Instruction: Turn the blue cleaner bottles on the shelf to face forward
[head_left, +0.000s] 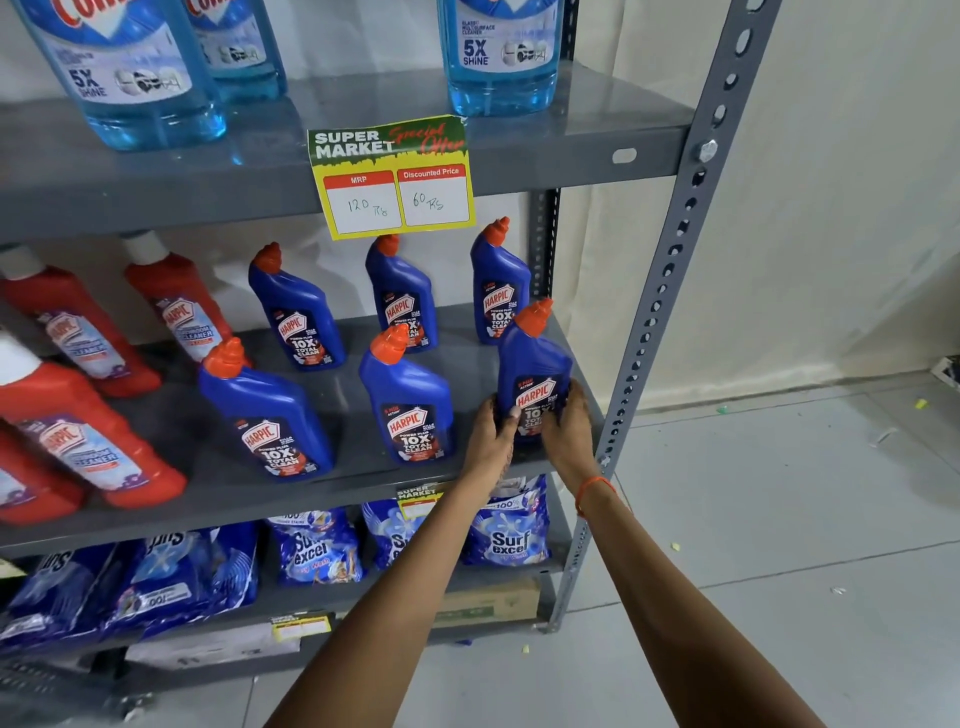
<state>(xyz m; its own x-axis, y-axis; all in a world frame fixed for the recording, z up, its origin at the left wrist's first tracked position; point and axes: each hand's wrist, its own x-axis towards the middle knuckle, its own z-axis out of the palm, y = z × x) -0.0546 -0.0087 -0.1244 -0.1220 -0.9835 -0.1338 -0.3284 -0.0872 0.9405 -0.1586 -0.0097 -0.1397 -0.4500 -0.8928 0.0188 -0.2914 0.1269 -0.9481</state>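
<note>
Both hands clasp one blue plastic cleaner bottle with an orange cap (535, 374) at the front right corner of the grey metal middle shelf (218, 483): left hand (493, 436) at its 8 o'clock, right hand (569, 426) at its 4 o'clock, label facing out. Five matching blue bottles (405, 400) stand toward 9 and 11 o'clock, labels forward. Beyond, a yellow price tag (392, 176) hangs at 12 o'clock.
</note>
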